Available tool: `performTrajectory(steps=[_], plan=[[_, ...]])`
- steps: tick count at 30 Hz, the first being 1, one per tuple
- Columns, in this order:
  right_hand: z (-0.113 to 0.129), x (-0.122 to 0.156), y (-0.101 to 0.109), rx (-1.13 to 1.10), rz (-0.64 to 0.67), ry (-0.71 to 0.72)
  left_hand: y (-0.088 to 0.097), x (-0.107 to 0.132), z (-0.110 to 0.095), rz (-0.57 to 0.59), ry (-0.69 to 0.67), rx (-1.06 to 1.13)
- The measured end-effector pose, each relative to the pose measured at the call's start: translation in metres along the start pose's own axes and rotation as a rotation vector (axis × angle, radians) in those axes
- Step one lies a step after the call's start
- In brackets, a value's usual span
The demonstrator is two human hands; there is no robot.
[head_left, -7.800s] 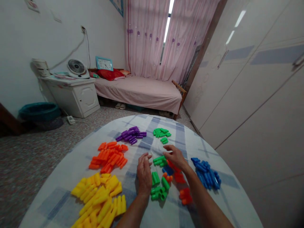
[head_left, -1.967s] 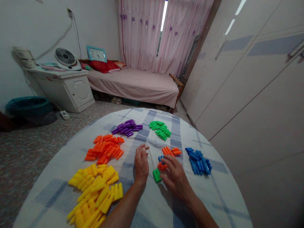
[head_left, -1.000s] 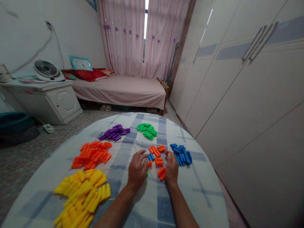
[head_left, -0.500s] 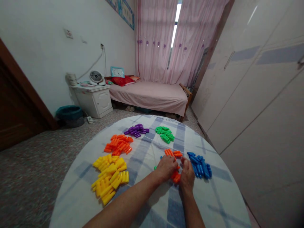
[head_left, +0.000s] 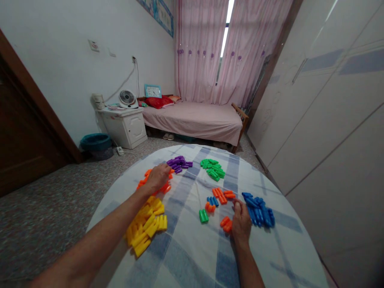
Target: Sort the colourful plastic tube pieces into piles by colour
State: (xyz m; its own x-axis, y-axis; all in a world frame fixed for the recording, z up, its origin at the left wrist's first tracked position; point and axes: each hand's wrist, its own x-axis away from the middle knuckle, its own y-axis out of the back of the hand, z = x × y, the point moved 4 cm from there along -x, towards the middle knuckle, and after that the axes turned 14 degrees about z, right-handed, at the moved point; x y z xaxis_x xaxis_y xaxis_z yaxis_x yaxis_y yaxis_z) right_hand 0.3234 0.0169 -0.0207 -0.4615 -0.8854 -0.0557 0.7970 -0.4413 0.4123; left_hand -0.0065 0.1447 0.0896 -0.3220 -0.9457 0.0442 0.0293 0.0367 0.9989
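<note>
My left hand [head_left: 159, 176] reaches over the pile of orange plastic toy pieces [head_left: 166, 187], its fingers bent down among them. Its fingertips are mostly hidden, so I cannot see whether they grip a piece. My right hand [head_left: 241, 218] is closed, thumb and fingers drawn together; anything between them is hidden. Left of it lie small groups of joined pieces: a flat orange row [head_left: 220, 195], a short orange group [head_left: 229, 194], a blue row [head_left: 213, 201], a curved orange group [head_left: 210, 207] and a green block [head_left: 203, 216]. Another orange group [head_left: 226, 224] lies beside the right wrist.
Yellow pieces [head_left: 150, 224] are heaped beneath my left forearm. Purple [head_left: 180, 163], green [head_left: 213, 169] and blue [head_left: 259, 210] piles lie around the round, cloth-covered table [head_left: 192, 256]. Beyond it are a bed [head_left: 195, 116], a white cabinet [head_left: 126, 128] and a wardrobe [head_left: 324, 132] at right.
My left hand has left the centre groups and moved left and away to the orange pile, uncovering the blue and green groups. My right hand stays near the blue pile. The view has shifted slightly.
</note>
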Motion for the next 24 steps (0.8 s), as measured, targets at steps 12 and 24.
performTrajectory(steps=[12, 24], plan=[[0.005, 0.003, -0.001, -0.039, -0.015, 0.01, -0.007, 0.001, 0.015, 0.023, 0.009, -0.021], [0.005, 0.004, -0.001, -0.087, -0.042, 0.045, 0.0, 0.037, -0.098, -0.124, -0.487, 0.295]])
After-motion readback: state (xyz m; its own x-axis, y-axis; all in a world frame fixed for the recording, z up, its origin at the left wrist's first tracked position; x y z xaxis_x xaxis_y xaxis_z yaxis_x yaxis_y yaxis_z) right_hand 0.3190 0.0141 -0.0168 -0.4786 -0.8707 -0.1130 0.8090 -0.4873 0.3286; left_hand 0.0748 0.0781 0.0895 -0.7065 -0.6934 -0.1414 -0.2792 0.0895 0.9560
